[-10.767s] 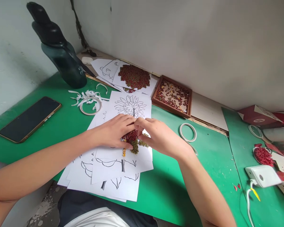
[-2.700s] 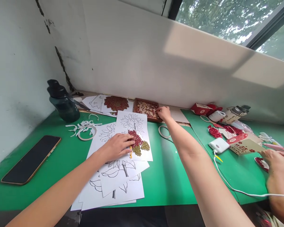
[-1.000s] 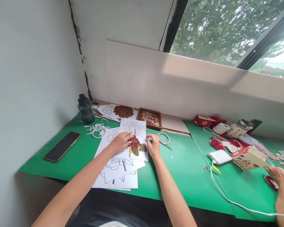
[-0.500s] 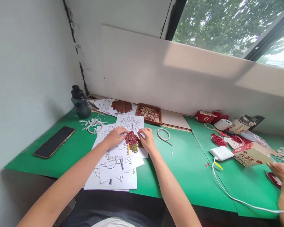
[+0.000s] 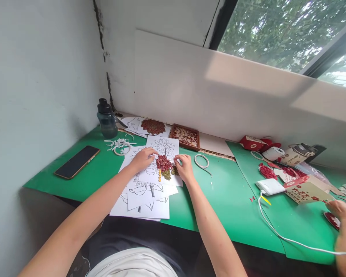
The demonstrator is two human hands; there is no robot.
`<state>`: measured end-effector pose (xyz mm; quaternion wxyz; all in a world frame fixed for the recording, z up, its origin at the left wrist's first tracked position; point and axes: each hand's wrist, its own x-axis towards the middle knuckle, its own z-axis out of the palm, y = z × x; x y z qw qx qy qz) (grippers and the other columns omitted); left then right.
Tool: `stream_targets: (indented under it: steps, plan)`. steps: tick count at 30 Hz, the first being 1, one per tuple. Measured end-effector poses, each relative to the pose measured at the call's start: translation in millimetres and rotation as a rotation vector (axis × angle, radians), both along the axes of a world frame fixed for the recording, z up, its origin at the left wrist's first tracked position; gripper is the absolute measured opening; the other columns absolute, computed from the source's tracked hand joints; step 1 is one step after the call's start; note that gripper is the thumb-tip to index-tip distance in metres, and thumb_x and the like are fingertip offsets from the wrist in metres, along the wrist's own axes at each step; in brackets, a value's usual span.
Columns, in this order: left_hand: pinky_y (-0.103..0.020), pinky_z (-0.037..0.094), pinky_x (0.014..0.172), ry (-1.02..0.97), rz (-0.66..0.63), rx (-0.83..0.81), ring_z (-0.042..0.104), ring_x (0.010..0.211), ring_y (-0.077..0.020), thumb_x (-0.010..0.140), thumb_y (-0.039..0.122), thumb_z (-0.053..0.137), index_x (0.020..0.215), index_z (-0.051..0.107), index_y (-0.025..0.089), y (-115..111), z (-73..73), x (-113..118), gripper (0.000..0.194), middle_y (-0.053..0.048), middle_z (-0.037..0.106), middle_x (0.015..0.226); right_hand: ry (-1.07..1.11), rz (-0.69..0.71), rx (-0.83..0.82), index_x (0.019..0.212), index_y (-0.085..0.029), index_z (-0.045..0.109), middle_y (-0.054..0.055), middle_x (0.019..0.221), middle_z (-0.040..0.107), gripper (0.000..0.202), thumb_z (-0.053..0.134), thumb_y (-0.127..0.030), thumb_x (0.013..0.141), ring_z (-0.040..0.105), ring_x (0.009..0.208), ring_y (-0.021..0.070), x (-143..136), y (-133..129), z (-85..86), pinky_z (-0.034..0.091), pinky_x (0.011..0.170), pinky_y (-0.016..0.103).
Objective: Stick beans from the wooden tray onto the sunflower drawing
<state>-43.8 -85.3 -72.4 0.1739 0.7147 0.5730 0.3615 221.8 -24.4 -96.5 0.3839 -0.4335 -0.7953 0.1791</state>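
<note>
A mound of red beans [image 5: 163,163] lies on a white sheet printed with a flower outline [image 5: 170,143]. Below the red beans are green beans [image 5: 166,175] and a short column of yellow kernels [image 5: 159,176]. My left hand [image 5: 143,159] rests at the left side of the mound, its fingers stretched out and apart, holding nothing I can see. On the other side, my right hand [image 5: 183,166] has its thumb and fingertips pinched together close to the beans' edge. Whatever sits between those fingertips is too small to make out. More line-drawn sheets [image 5: 158,211] lie underneath.
A wooden tray [image 5: 196,146] of beans stands behind, near a finished-looking bean picture [image 5: 152,126]. Tape coils [image 5: 202,161], a phone [image 5: 77,162] and a bottle [image 5: 107,119] lie around. At right are a white device [image 5: 270,186], a printed box [image 5: 307,189] and another person's hand [image 5: 343,214].
My left hand has drawn slightly away from the beans, fingers more stretched. My right hand has stayed beside the mound, its fingers closer together. The camera view has shifted a little.
</note>
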Motion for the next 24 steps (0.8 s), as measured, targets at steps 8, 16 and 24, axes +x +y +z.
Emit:
stream_targets:
  steps: [8,16,24]
  plan:
    - [-0.044,0.053,0.105,0.297,0.087,-0.043,0.062,0.13,-0.033,0.101,0.038,0.059,0.14,0.067,0.029,29,48.5,-62,0.041,-0.006,0.066,0.146,0.07,-0.042,-0.029,0.092,-0.026,0.074,0.008,0.107,0.08,0.012,0.061,-0.029,0.094,0.06,0.114,0.0333,7,5,-0.6,0.048,0.102,0.052]
    - [-0.06,0.038,0.119,0.346,0.29,-0.216,0.04,0.153,-0.0445,0.103,0.06,0.051,0.155,0.055,0.025,13,1.0,-151,0.063,-0.015,0.043,0.17,0.103,-0.067,-0.066,0.092,-0.028,0.076,0.008,0.104,0.08,0.013,0.065,-0.035,0.09,0.063,0.112,0.0329,9,6,-2.9,0.048,0.102,0.051]
    - [-0.047,0.047,0.108,0.165,0.347,-0.12,0.056,0.127,-0.0354,0.101,0.04,0.057,0.103,0.075,0.025,25,-12.9,-157,0.024,-0.011,0.069,0.133,0.109,-0.159,-0.091,0.093,-0.025,0.076,0.01,0.107,0.08,0.023,0.063,-0.043,0.088,0.067,0.104,0.032,15,8,-5.4,0.051,0.097,0.05]
